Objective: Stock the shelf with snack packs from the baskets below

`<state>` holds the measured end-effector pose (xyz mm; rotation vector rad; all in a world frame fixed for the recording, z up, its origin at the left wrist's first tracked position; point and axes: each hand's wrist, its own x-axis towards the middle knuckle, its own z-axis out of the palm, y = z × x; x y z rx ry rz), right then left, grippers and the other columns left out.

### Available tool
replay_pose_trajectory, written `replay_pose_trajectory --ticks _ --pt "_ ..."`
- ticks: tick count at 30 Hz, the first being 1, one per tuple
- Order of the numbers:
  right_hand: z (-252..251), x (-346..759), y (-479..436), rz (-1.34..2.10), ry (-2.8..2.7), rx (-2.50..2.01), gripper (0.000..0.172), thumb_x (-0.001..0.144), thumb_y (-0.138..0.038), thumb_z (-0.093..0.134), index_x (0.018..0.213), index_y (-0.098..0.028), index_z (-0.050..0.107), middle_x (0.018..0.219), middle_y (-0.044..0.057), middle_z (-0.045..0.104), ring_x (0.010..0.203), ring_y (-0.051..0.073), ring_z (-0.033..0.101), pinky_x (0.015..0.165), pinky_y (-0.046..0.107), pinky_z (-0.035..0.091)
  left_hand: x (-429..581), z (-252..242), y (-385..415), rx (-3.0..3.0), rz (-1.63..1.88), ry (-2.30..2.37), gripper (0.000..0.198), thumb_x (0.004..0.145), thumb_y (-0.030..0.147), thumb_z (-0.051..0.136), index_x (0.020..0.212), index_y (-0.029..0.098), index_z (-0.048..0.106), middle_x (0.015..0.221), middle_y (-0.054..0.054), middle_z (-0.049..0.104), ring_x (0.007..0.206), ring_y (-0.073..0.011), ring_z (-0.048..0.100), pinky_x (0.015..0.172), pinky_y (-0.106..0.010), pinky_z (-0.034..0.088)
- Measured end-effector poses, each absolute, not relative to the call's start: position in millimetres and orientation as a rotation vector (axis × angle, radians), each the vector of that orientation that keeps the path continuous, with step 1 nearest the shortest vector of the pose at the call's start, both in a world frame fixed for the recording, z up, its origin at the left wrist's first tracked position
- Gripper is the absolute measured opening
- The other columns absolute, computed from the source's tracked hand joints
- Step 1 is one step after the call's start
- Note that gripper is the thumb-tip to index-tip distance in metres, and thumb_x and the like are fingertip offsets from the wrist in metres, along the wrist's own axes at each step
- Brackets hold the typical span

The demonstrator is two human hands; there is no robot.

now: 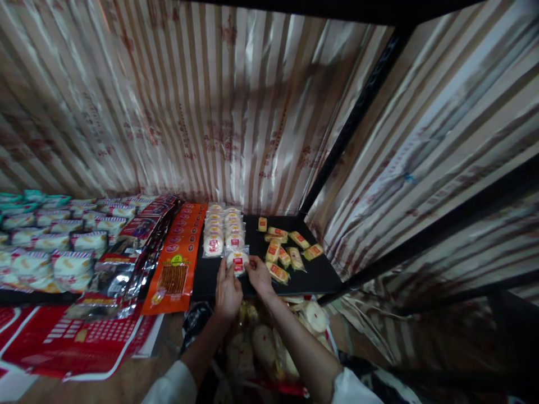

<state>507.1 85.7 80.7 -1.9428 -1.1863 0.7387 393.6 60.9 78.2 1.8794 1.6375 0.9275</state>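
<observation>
Both my hands meet at a small round white bun packet point(237, 260) with a red label, lying on the black shelf point(320, 275). My left hand point(227, 292) grips its near left edge, fingers closed on it. My right hand point(257, 274) pinches its right edge. Just behind the packet, two rows of the same white bun packets point(222, 227) run back toward the striped wall. To the right lie several loose yellow-and-red snack packets point(284, 247), scattered on the shelf.
Orange snack packs point(179, 252), dark foil packs point(135, 247) and rows of white packets point(50, 247) fill the shelf to the left. A bag of more buns point(269, 342) sits below my forearms. Red printed cardboard point(71, 336) lies lower left. Black shelf posts point(353, 123) rise on the right.
</observation>
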Motion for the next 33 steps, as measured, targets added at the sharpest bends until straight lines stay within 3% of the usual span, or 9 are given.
replay_pose_trajectory --ticks 14,21,28,33 --pt "72 504 112 0.425 -1.376 -2.029 0.025 0.081 -0.022 0.047 0.1 -0.013 0.062 0.088 0.011 0.066 0.081 0.02 0.062 0.075 0.028 0.047 401 75 94 1.95 0.853 1.688 0.049 0.074 0.005 0.043 0.122 0.007 0.053 0.142 -0.015 0.035 0.126 -0.0261 0.039 0.105 -0.036 0.035" --pt "72 502 109 0.357 -1.38 -2.025 0.051 0.079 -0.017 0.046 0.13 -0.012 0.043 0.104 0.013 0.058 0.08 0.019 0.06 0.079 0.031 0.046 401 68 97 2.053 0.888 1.661 0.047 0.072 0.003 0.041 0.116 0.005 0.057 0.14 -0.016 0.039 0.126 -0.0278 0.037 0.105 -0.039 0.036" --pt "72 499 110 0.347 -1.399 -2.077 0.036 0.084 -0.022 0.044 0.119 -0.023 0.054 0.096 0.009 0.057 0.08 0.019 0.059 0.074 0.03 0.046 400 55 101 2.131 0.94 1.569 0.051 0.07 0.002 0.041 0.119 0.006 0.054 0.132 -0.014 0.049 0.127 -0.026 0.037 0.106 -0.04 0.036" --pt "70 498 102 0.296 -1.429 -1.956 0.04 0.083 -0.021 0.043 0.122 -0.013 0.051 0.102 0.015 0.056 0.087 0.023 0.058 0.081 0.037 0.047 395 55 96 2.177 1.017 1.518 0.051 0.071 0.004 0.041 0.121 0.008 0.052 0.132 -0.014 0.049 0.129 -0.0267 0.034 0.106 -0.042 0.036"
